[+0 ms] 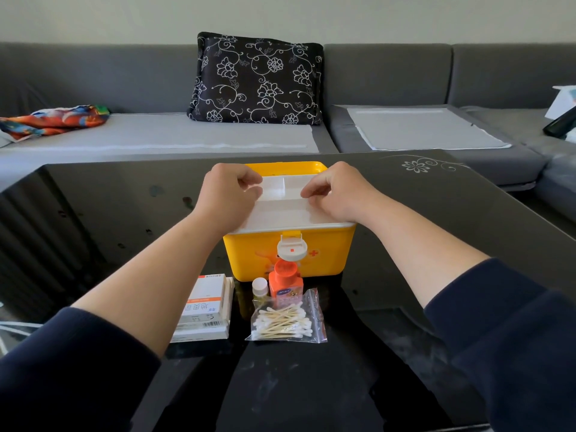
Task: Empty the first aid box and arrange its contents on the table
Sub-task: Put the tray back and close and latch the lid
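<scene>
Pinching white tray (280, 213) edges, fingers (249, 182) either side, yellow box (290, 257)

Markings noted as follows. The yellow plastic first aid box (290, 254) bears a small red cross sign on its front wall, to the right of the white round latch (292, 250); the latch itself carries a small red square mark. A faint orange printed figure on the box front is not legible. The white cardboard medicine box with an orange band (206, 302) shows large grey Chinese characters on its upper face, seen sideways; they cannot be read with certainty, and the smaller print is too small. The orange plastic bottle (285, 283) carries a purple and pink label, its text illegible.
</scene>
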The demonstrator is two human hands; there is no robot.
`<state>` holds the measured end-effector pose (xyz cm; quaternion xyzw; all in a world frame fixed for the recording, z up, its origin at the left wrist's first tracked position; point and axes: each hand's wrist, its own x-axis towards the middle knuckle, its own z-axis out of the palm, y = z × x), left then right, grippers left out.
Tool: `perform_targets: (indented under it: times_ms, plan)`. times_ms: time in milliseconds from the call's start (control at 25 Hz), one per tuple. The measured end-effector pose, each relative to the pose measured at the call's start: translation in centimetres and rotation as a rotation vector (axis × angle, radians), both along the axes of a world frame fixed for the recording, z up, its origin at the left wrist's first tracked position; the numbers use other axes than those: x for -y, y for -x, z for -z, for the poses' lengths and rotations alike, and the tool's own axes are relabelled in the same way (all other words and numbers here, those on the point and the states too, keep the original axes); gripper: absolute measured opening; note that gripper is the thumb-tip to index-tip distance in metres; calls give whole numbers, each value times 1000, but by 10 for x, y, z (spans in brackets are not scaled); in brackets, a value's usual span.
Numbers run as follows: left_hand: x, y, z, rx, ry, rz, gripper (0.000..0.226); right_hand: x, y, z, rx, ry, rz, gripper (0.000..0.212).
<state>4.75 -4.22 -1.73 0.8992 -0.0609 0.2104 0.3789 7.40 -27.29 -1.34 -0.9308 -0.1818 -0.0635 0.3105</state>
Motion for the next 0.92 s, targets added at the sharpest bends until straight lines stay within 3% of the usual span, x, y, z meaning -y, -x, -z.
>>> perform_targets:
  times_ms: [280,520,760,920]
  plan:
    - [-11,-10,2,-200,443,-161,40,3,-1,0,6,-327,111,24]
    - [-12,-7,4,-502,888,-176,32,10,-12,3,-242,-715,253,47]
    - [-15,-10,10,-525,943,-181,27,14,-11,15,-547,-847,332,48]
    - [-15,-10,12,-526,978,-198,14,15,-10,15,-557,-931,322,34]
